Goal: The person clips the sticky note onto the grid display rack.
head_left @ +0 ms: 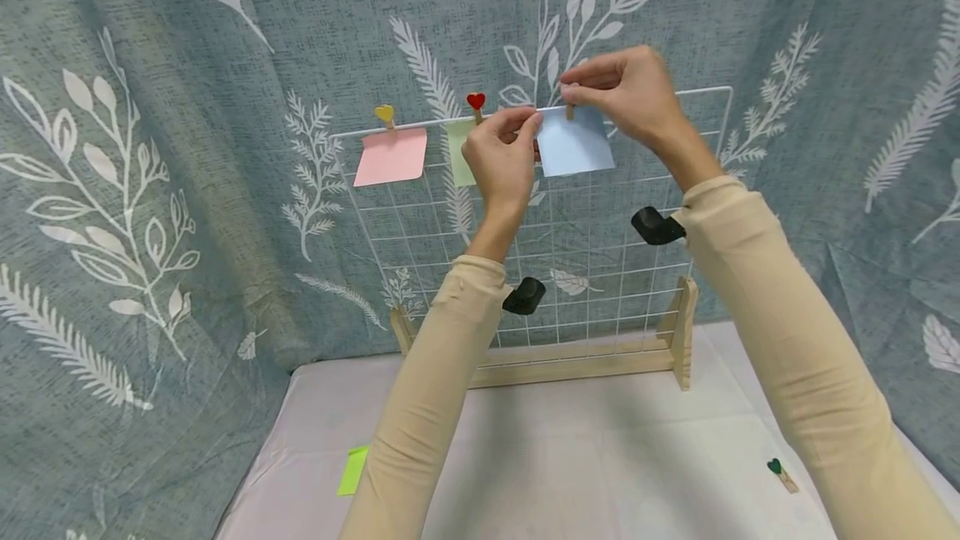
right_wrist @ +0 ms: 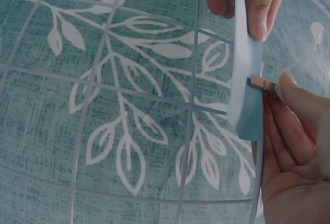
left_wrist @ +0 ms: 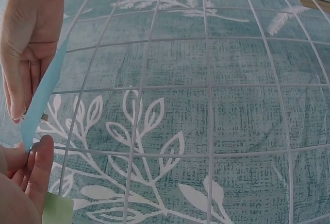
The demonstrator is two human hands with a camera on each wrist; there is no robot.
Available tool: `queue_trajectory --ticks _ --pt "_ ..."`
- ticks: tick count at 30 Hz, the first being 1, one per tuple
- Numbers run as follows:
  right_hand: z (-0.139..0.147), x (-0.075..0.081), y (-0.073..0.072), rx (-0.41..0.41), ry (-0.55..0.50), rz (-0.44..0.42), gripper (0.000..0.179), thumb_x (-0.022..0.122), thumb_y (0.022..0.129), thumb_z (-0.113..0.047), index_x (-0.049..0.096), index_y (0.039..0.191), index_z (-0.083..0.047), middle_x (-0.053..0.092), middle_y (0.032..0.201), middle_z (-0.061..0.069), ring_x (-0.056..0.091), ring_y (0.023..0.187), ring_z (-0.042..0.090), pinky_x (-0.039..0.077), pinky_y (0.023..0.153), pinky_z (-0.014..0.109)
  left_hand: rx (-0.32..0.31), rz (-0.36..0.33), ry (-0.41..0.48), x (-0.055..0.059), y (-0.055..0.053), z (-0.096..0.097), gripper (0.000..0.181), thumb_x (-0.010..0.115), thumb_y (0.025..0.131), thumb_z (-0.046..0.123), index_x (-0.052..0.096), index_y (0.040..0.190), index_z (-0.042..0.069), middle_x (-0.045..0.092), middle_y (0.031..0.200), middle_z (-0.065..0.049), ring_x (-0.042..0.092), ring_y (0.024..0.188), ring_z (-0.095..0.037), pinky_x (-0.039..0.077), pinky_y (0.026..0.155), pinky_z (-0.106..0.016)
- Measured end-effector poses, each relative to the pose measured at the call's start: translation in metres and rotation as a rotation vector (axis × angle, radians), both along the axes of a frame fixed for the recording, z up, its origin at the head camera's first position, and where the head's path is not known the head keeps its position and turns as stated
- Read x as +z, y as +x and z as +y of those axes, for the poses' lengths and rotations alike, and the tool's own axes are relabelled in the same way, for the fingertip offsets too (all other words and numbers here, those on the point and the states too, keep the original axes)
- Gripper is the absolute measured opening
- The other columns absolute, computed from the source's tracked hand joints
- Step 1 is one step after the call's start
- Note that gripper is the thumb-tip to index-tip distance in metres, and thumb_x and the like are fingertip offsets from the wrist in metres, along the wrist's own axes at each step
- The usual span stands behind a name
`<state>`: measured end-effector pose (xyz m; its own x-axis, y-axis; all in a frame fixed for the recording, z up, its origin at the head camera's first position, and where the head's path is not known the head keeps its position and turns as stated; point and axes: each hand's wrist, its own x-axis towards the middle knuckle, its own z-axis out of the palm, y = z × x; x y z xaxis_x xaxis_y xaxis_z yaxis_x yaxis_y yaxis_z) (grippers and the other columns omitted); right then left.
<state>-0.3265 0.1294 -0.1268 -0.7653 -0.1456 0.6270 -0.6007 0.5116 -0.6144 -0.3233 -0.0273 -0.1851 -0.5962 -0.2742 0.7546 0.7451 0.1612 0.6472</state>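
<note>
A blue sheet of paper (head_left: 576,144) hangs at the top wire of a white wire grid (head_left: 570,257). My left hand (head_left: 504,152) pinches its upper left corner between thumb and fingers. With thumb and fingertips, my right hand (head_left: 630,94) pinches a small wooden clothespin (right_wrist: 263,85) whose jaws reach over the paper's top edge. Left of my hands, a pink sheet (head_left: 392,157) hangs under a yellow-heart clothespin (head_left: 386,114). A green sheet (head_left: 460,152), partly hidden behind my left hand, hangs under a red-heart clothespin (head_left: 476,102).
The grid stands in a wooden base (head_left: 577,363) on a white-covered table (head_left: 570,457). A green-heart clothespin (head_left: 782,475) lies at the right. At the left lies a bright green paper (head_left: 352,471), partly behind my sleeve. A patterned curtain (head_left: 225,190) hangs behind.
</note>
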Motion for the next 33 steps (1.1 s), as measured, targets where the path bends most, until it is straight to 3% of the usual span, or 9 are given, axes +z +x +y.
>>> queue_trajectory --ticks 6,14,23,33 --pt "-0.0028 0.0016 0.0000 -0.005 -0.004 0.028 0.024 0.076 0.088 -0.015 0.075 0.108 -0.002 0.072 0.106 0.013 0.071 0.092 0.010 0.057 0.079 0.023 -0.004 0.005 0.002 0.0003 0.0020 0.0002 0.010 0.072 0.089 0.003 0.075 0.092 -0.006 0.074 0.086 -0.015 0.063 0.056 -0.016 0.053 0.050 -0.019" --pt "-0.0041 0.0004 -0.0002 0.011 -0.091 0.072 0.020 0.074 0.088 -0.010 0.075 0.104 0.002 0.072 0.104 0.016 0.072 0.086 0.007 0.058 0.080 0.023 -0.006 0.008 0.013 -0.0010 0.0017 0.0014 0.010 0.072 0.089 0.003 0.075 0.092 -0.006 0.074 0.086 -0.017 0.063 0.056 -0.019 0.051 0.050 -0.018" --pt "-0.0035 0.0066 0.0026 0.010 -0.053 0.055 0.021 0.075 0.088 -0.014 0.076 0.105 -0.002 0.073 0.102 0.012 0.070 0.081 0.003 0.058 0.079 0.024 0.013 0.001 0.028 0.0000 0.0007 0.0012 0.010 0.072 0.089 0.004 0.075 0.093 -0.005 0.074 0.086 -0.015 0.063 0.057 -0.017 0.051 0.050 -0.018" --pt "-0.0050 0.0010 0.0007 0.013 -0.079 0.120 0.016 0.074 0.088 -0.007 0.076 0.100 0.002 0.072 0.101 0.017 0.072 0.082 0.006 0.058 0.080 0.024 -0.015 -0.008 0.057 -0.0018 -0.0005 0.0017 0.011 0.072 0.089 0.003 0.074 0.093 -0.006 0.073 0.086 -0.017 0.061 0.056 -0.015 0.052 0.050 -0.019"
